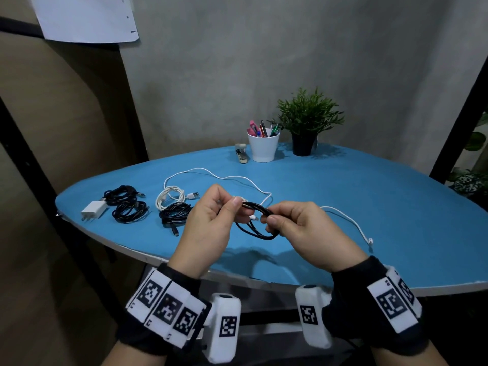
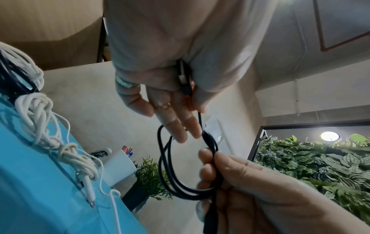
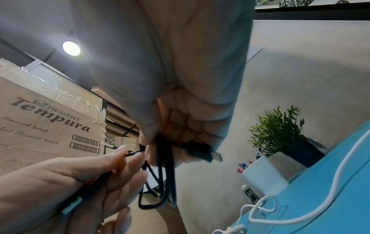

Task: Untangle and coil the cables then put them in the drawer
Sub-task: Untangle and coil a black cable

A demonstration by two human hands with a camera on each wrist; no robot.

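both hands (image 1: pixel 211 223) pinching, black cable (image 1: pixel 260 227) looped between

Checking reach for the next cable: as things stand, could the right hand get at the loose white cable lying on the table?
Probably not yet. The right hand grips the black cable together with the left hand, so it isn't free. The loose white cable lies unobstructed just beyond it on the table.

office desk (image 1: pixel 343 186), pen cup (image 1: pixel 263 146), stapler (image 1: pixel 240 153)
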